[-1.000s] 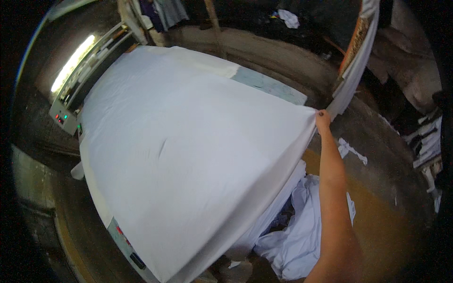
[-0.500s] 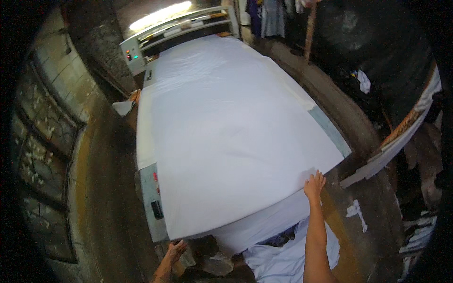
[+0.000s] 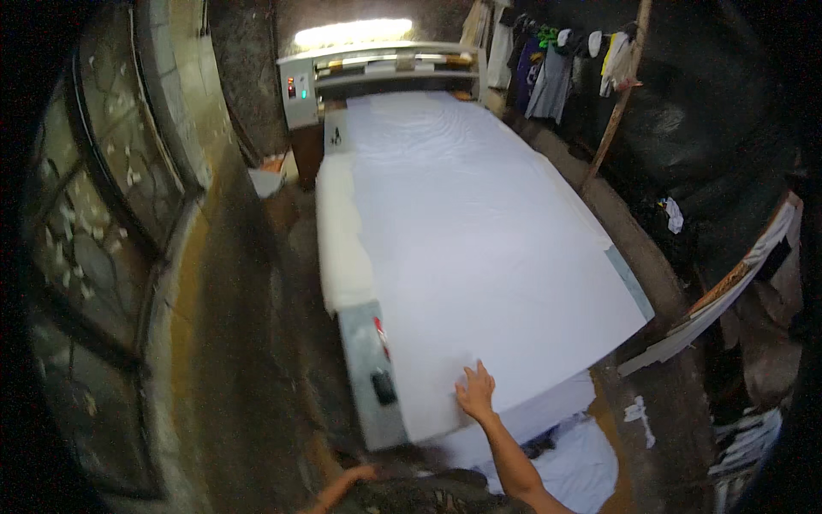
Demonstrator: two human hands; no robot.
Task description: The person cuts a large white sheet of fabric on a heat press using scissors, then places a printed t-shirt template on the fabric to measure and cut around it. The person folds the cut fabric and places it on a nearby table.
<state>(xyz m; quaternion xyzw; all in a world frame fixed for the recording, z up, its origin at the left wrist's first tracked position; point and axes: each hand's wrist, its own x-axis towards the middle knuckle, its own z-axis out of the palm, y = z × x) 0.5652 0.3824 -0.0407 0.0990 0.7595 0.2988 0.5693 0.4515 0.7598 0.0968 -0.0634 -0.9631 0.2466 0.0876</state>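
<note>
A long white cloth [image 3: 479,248] is spread over the machine's table, wrinkled toward the far end and overhanging the front. My right hand [image 3: 473,390] rests on or just over it near the front edge, fingers spread. My left hand [image 3: 364,472] is low, below the table's front-left corner, smeared by motion, so what it holds is unclear. A pale blue-grey strip of tabletop [image 3: 360,368] shows on the left, with a black object [image 3: 384,385] and a red one [image 3: 380,336]. Below the front edge lies a heap of white fabric [image 3: 591,463].
The roller unit [image 3: 398,68] with a control box [image 3: 298,94] stands at the far end under a tube light [image 3: 351,32]. Hanging garments [image 3: 548,77], a wooden pole [image 3: 608,128] and a cloth-draped board [image 3: 745,270] are on the right. A grilled window [image 3: 103,214] lines the left.
My right hand has released the cloth's front-right corner and moved left along the front. My left hand came into view and dropped lower. The view has swung left, showing the whole table.
</note>
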